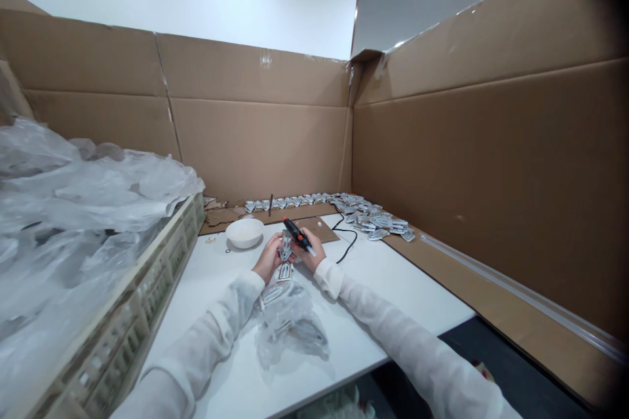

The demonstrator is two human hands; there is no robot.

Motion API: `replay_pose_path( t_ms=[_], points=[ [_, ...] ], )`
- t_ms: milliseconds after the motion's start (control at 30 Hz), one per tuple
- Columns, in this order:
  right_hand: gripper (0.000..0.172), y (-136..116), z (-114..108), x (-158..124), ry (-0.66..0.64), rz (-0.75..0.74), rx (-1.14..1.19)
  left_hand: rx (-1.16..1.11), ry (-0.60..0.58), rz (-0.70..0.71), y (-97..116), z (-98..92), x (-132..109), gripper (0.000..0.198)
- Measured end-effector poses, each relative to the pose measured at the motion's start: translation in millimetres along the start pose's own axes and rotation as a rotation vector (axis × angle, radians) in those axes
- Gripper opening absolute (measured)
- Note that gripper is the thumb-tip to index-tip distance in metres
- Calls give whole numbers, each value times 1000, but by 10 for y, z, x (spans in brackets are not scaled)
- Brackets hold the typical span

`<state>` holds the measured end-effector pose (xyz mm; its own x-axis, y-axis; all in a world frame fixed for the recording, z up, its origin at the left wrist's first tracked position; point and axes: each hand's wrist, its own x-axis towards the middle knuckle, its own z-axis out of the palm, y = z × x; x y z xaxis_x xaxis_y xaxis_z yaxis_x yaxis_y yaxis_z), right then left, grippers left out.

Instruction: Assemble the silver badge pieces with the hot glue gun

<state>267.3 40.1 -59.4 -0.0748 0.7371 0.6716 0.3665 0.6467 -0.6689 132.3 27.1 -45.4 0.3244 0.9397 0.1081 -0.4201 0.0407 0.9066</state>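
My left hand (pixel 268 259) is closed on a small silvery, frame-like piece (pixel 285 245) above the white table. My right hand (pixel 312 250) is closed around a black and orange glue gun (pixel 297 234), its orange tip pointing away to the upper left and a pale stick showing at the rear. Right below my hands lies another small frame-like piece (pixel 284 272). Closer to me, a clear plastic bag (pixel 289 327) holds more such pieces. Fingers of both hands are partly hidden by the piece and the gun.
Beyond my left hand stands a white bowl (pixel 244 234). A row of pieces (pixel 289 201) runs along the back to a heap (pixel 376 217). A black cable (pixel 350 245) curves near a brown board (pixel 317 228). Left is a crate (pixel 162 268) of plastic bags (pixel 88 190); cardboard walls (pixel 260 137) enclose the table.
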Motion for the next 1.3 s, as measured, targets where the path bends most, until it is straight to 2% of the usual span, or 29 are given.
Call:
replay_pose_path(
  t_ms=[400, 700, 900, 1133, 1300],
  points=[
    [17, -6, -3, -5, -2, -18, 19, -34, 1, -7, -12, -17, 11, 27],
    [15, 30, -13, 62, 83, 88, 96, -13, 23, -31, 21, 18, -15, 29],
    [20, 53, -72, 128, 189, 207, 158, 6, 77, 24, 9, 14, 0, 26],
    [23, 83, -69, 112, 160, 192, 158, 21, 166, 139, -35, 6, 30, 28],
    [24, 68, -78, 112, 169, 231, 176, 172, 205, 236, -40, -20, 46, 30]
  ],
)
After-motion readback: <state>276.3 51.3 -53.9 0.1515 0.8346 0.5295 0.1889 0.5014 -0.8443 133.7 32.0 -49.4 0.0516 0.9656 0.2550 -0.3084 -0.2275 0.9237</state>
